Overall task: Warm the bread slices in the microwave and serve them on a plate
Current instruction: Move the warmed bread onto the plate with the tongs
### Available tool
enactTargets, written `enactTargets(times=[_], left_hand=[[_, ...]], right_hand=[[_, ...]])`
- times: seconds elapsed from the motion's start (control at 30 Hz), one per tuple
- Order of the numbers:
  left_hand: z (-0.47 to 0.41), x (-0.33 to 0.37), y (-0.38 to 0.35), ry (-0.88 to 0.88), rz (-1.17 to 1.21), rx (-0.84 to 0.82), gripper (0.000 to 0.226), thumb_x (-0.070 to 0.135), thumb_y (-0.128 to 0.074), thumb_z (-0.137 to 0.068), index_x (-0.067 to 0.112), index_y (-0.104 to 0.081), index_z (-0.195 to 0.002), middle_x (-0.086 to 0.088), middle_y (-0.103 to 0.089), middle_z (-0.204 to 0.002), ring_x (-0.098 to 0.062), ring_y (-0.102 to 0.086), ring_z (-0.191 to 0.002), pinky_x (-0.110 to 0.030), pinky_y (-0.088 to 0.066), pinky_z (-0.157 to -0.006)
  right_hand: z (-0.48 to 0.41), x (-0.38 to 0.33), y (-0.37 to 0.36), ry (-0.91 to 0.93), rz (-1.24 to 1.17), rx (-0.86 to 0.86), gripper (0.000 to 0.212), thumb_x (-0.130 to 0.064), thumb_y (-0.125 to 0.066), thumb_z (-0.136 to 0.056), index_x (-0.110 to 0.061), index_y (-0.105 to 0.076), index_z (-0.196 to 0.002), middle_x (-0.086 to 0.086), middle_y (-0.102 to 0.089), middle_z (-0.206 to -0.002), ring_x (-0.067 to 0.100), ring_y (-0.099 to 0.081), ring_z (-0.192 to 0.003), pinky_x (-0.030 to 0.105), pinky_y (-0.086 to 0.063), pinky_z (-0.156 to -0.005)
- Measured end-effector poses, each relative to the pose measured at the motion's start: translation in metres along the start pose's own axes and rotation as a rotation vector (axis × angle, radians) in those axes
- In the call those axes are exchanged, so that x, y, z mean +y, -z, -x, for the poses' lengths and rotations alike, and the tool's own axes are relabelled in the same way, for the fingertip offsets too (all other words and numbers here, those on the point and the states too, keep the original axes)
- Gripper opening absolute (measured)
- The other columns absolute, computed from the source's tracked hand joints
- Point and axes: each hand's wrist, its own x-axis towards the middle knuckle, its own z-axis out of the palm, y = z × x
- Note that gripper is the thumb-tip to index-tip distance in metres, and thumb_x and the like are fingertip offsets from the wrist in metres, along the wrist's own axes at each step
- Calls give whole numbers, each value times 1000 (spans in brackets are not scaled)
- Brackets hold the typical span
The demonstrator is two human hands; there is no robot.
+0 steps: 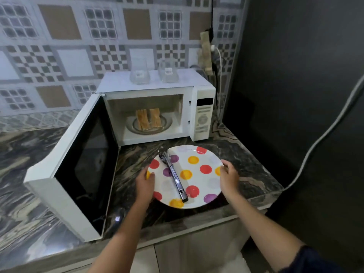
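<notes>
A white microwave (155, 87) stands on the counter with its door (78, 170) swung wide open to the left. Inside, two toasted bread slices (148, 119) stand on the glass turntable. In front of it a white plate (199, 182) with red, yellow and purple dots sits at the counter's front, with metal tongs (174, 176) lying across it. My left hand (144, 183) grips the plate's left rim, thumb on top. My right hand (228, 177) grips the right rim.
Two clear glass containers (139, 72) stand on top of the microwave. A power strip (206, 52) with cables hangs on the tiled wall at the right. A dark wall closes the right side. The marbled counter (252, 170) ends just below the plate.
</notes>
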Motion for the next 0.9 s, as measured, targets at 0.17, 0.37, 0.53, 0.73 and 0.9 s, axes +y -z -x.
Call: enactTargets(times=[0.17, 0.37, 0.53, 0.73, 0.9], left_hand=[[-45, -7, -10, 24, -53, 89, 37, -4, -46, -87, 6, -59, -121, -18, -66, -110, -34, -62, -100, -44, -51, -89], [-66, -20, -8, 42, -189, 193, 38, -5, -50, -86, 3, -57, -122, -14, -63, -116, -28, -58, -104, -40, -47, -95], [-80, -34, -8, 13, -331, 214, 36, -4, -54, -79, 0, -63, -113, -16, -65, -115, -31, -59, -106, -40, -47, -96], [-86, -42, -12, -15, -456, 213, 35, -10, -53, -78, -2, -65, -110, -18, -66, -112, -29, -61, -104, -37, -47, -96], [-92, -50, -15, -7, -554, 236, 39, -7, -51, -79, -1, -62, -117, -22, -62, -115, -35, -57, -108, -41, -44, -98]], right_hand=[[-68, 1, -40, 71, 78, -98, 27, -10, -42, -95, -10, -57, -118, 15, -63, -112, 27, -59, -98, 35, -49, -78], [-108, 9, -77, 114, 141, -237, 29, -8, -42, -94, -9, -57, -118, 15, -63, -115, 31, -58, -103, 33, -44, -83], [-121, 25, -96, 91, 224, -306, 29, -13, -40, -95, -12, -55, -120, 16, -64, -113, 33, -59, -100, 36, -46, -82], [-131, 37, -99, 90, 442, -364, 16, -17, -42, -94, -7, -52, -101, 19, -63, -100, 34, -59, -90, 33, -40, -67], [-136, 34, -102, 162, 621, -323, 13, -15, -44, -90, -5, -51, -96, 20, -58, -108, 37, -57, -96, 36, -41, -70]])
